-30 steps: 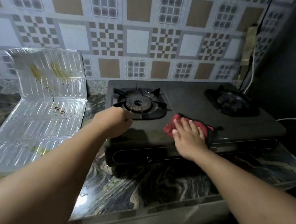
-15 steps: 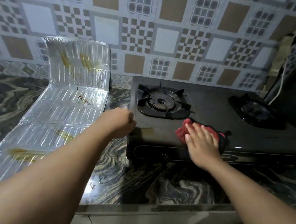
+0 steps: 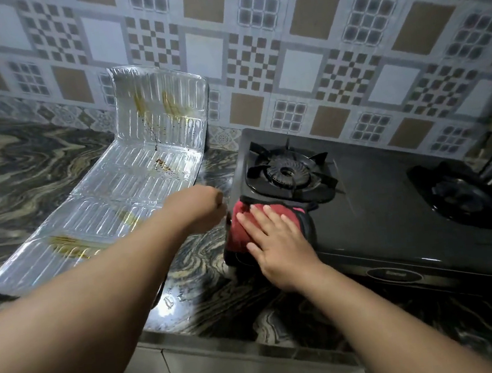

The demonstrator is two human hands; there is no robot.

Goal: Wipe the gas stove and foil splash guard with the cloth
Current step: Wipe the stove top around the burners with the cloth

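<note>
I had my right hand [image 3: 277,237], fingers flat, pressing the red cloth [image 3: 240,232] on the black gas stove's [image 3: 378,212] front-left corner at frame centre, left hand [image 3: 198,206] fisted w/ nothing seen in it; stained ribbed foil splash guard [image 3: 135,182] probably next.

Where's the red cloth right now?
Head view: the red cloth lies on the gas stove's front-left corner, under the right hand, just before the left burner.
</note>
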